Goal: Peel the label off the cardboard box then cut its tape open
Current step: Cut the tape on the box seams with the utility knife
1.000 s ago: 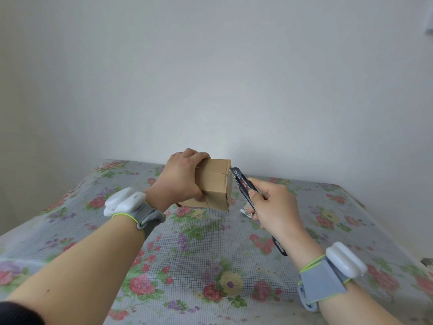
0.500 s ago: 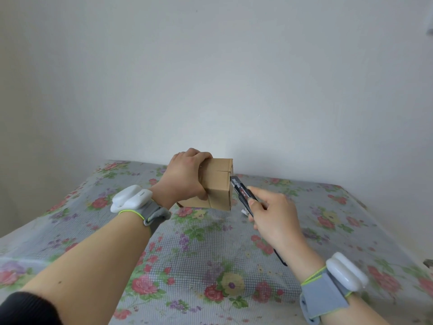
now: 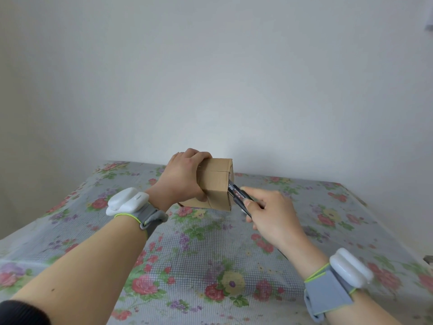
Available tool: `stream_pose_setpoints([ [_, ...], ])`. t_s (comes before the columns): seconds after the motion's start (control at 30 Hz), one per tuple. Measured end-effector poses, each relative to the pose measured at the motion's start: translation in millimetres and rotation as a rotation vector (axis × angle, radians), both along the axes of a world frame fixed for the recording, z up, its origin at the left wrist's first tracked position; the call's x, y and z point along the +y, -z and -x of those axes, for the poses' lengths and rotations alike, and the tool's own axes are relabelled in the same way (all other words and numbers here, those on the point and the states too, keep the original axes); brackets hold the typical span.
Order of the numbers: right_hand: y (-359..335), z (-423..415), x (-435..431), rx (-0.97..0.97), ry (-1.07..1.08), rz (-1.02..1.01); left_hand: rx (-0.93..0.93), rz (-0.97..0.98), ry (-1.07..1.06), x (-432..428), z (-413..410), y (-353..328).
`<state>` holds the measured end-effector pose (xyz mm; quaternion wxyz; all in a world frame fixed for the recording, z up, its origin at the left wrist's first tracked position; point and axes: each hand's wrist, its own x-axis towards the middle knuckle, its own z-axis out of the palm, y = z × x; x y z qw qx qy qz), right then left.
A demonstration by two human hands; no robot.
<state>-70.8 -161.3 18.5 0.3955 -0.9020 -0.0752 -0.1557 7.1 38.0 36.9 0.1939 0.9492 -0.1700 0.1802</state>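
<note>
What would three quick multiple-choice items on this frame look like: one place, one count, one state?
1. Where is the cardboard box?
A) gripped by the left hand
B) lying alone at the table's near edge
C) on the floor

2. How many white wrist devices show?
A) none
B) one
C) two

3. What is the right hand doing?
A) resting open on the cloth
B) gripping the utility knife at the box's right side
C) peeling a label

Key:
1 A: the fingers wrap over the box's top.
2 C: there is one on each wrist.
3 B: the knife's tip meets the box's right edge.
</note>
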Motion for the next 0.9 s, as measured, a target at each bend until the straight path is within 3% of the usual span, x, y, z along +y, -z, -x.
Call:
stream_pose_setpoints([
  [0.7,-16.4,-14.3,-11.6,0.136,0.08,-0.275,-0.021,0.067,0.04,7.1,1.1,3.2],
  [0.9,-18.5,-22.8,-5.1,0.129,0.09,-0.248,-0.063,0.028,0.063,3.6,0.5,5.6],
])
